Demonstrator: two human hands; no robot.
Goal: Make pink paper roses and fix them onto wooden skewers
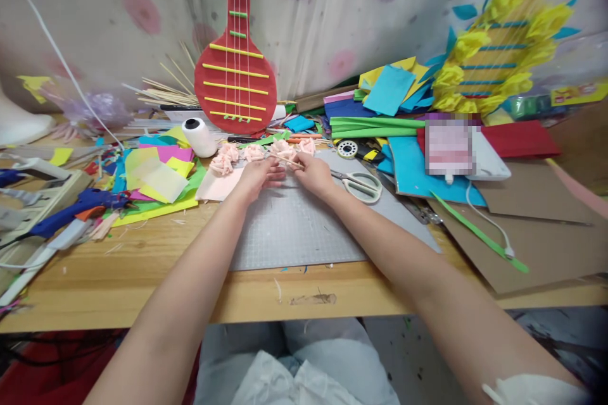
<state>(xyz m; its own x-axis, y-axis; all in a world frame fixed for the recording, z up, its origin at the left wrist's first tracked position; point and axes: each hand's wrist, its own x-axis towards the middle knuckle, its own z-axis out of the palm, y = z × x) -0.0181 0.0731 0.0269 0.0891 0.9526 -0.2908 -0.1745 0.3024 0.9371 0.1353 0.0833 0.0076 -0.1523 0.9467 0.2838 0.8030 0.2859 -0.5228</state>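
Wooden table [142,285] carries a grey gridded cutting mat [304,228]; at its far edge, the left hand [259,176] and right hand [313,174] pinch a thin wooden stick [287,161] between closed fingers. Pale pink paper flowers [254,153] lie just beyond, white-handled scissors [363,186] beside the right hand.

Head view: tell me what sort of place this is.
Probably a home craft workbench. A grey cutting mat lies on the wooden table, with scissors, a blue glue gun and heaps of coloured foam sheets. Both hands work at a thin stick beside pink paper flowers.

Scissors [361,185] on mat [304,234] — right side
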